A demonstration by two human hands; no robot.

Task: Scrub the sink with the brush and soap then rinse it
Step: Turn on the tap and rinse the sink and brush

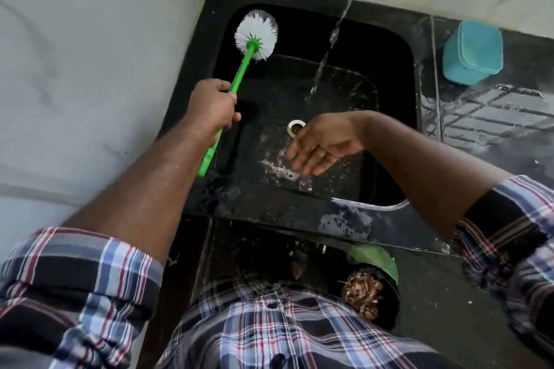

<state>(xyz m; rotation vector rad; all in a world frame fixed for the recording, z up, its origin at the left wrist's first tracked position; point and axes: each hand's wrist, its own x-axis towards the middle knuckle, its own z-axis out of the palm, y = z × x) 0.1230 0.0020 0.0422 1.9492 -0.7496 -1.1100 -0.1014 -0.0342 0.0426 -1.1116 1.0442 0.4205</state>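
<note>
Left hand [211,105] grasps the green toilet brush [239,69], bristles at the black sink's [389,48] far-left corner; right hand [322,147] relaxed near the drain [296,126]; best sweep running water [326,48] over remaining suds [277,169].

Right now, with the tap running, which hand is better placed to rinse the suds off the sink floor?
The right hand. It is open, holds nothing, and hangs over the suds beside the drain, just below the water stream. The left hand grips the brush, whose head is up at the sink's far left corner.
</note>
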